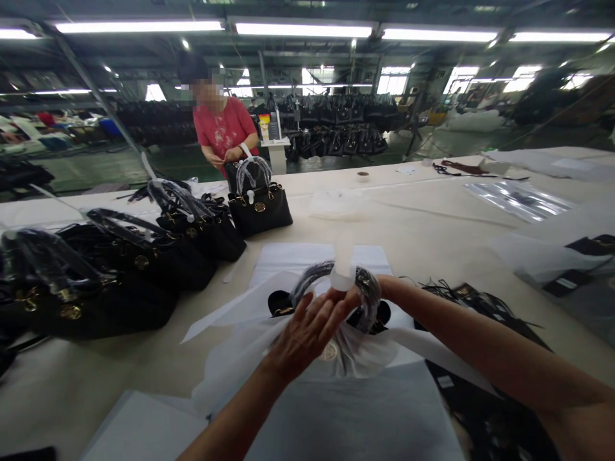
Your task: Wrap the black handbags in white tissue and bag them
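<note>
Tissue-covered bag (329,351) lies beneath the left grip (305,325), handles (313,273) arching beyond it

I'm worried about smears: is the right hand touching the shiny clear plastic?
Apart. The head view shows bare table between the right hand and the plastic.

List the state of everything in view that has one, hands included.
Bag at the hands: partly covered
Bag handles: raised, plastic-wrapped
White paper: draped over bag, creased
Left hand: open, fingers extended
Right hand: at handles, grip partly hidden
Black bag by the co-worker: upright
Clear plastic sheet: lying on table
Ceiling lights: on
</note>
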Demonstrator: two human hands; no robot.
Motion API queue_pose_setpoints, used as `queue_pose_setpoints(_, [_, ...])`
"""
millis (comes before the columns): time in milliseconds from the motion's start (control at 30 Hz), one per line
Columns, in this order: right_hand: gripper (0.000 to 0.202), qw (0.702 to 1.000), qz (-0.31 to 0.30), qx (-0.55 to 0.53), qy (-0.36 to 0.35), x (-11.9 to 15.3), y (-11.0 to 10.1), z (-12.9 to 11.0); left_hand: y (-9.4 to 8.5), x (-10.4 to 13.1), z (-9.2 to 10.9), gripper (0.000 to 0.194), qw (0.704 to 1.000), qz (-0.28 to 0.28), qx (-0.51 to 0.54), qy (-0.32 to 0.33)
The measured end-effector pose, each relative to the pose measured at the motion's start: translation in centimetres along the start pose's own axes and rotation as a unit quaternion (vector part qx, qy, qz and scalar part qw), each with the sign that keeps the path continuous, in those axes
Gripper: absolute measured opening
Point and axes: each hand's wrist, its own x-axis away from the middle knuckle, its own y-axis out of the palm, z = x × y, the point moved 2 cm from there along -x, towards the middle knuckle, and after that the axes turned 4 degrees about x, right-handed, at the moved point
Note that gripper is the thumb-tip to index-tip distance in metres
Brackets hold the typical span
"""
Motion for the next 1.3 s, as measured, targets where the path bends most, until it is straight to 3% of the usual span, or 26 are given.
queue_pose_setpoints(100, [0.032,0.998,-0.055,-0.043,-0.001,0.4,0.2,0.0,0.3,-0.5,-0.5,0.043,0.998,-0.053,0.028,-0.035])
queue_pose_setpoints(167, [0.029,0.996,-0.045,-0.080,-0.014,1.1,0.0,-0.1,0.7,-0.5,-0.8,0.040,0.995,-0.075,0.041,-0.053])
queue_pose_setpoints(233, [0.030,0.995,0.052,-0.080,-0.034,2.3,-0.6,-0.2,1.0,-0.5,-0.8,0.030,0.994,-0.083,0.041,-0.061])
queue_pose_setpoints(300, [0.031,0.966,0.250,-0.045,-0.056,4.3,-1.0,-0.5,1.1,-0.7,-0.8,0.016,0.992,-0.094,0.035,-0.072])
queue_pose_setpoints(333, [0.030,0.925,0.373,-0.020,-0.062,5.7,-0.8,-0.7,1.0,-0.8,-0.8,0.011,0.991,-0.103,0.033,-0.081])
queue_pose_setpoints(400, [0.026,0.797,0.597,0.051,-0.075,8.9,0.8,-1.5,0.9,-1.3,-1.0,0.012,0.984,-0.132,0.040,-0.111])
queue_pose_setpoints(433, [0.023,0.732,0.667,0.103,-0.091,10.4,2.4,-2.0,0.9,-1.7,-1.1,0.012,0.979,-0.150,0.047,-0.131])
queue_pose_setpoints(467, [0.021,0.685,0.699,0.168,-0.117,11.4,4.3,-2.6,0.8,-2.0,-1.2,0.013,0.972,-0.169,0.055,-0.151])
queue_pose_setpoints(500, [0.022,0.666,0.689,0.242,-0.153,11.8,6.5,-3.1,0.7,-2.3,-1.3,0.013,0.965,-0.188,0.065,-0.171])
queue_pose_setpoints(567, [0.030,0.683,0.585,0.382,-0.214,11.0,10.7,-3.6,0.4,-2.8,-1.5,0.013,0.948,-0.219,0.086,-0.213])
queue_pose_setpoints(633, [0.037,0.687,0.503,0.486,-0.197,8.6,13.9,-3.0,0.2,-3.1,-1.6,0.011,0.935,-0.238,0.101,-0.244])
queue_pose_setpoints(700, [0.041,0.652,0.499,0.557,-0.124,5.9,15.3,-1.5,0.0,-3.2,-1.7,0.010,0.928,-0.245,0.105,-0.260])
queue_pose_setpoints(767, [0.043,0.613,0.518,0.595,-0.050,3.7,15.3,0.2,-0.1,-3.1,-1.8,0.009,0.928,-0.243,0.102,-0.262])
queue_pose_setpoints(833, [0.043,0.599,0.523,0.606,-0.006,2.6,14.7,1.6,-0.1,-3.0,-1.8,0.009,0.929,-0.237,0.100,-0.268])
queue_pose_setpoints(933, [0.043,0.609,0.526,0.593,0.014,2.6,13.8,2.6,0.1,-2.9,-1.6,0.011,0.931,-0.214,0.105,-0.277])
queue_pose_setpoints(1067, [0.034,0.623,0.559,0.547,-0.013,3.5,13.0,2.5,0.5,-2.1,-0.6,0.011,0.941,-0.180,0.120,-0.262])
queue_pose_setpoints(1133, [0.028,0.621,0.596,0.508,-0.030,4.0,12.6,2.4,0.8,-1.0,0.1,0.014,0.961,-0.155,0.112,-0.198])
queue_pose_setpoints(1200, [0.032,0.621,0.615,0.485,-0.031,4.3,12.1,2.1,1.1,0.4,0.7,0.017,0.986,-0.110,0.081,-0.092])
queue_pose_setpoints(1300, [0.044,0.652,0.554,0.517,0.013,4.1,11.3,1.0,1.7,2.2,0.9,0.020,0.998,-0.056,0.028,0.018])
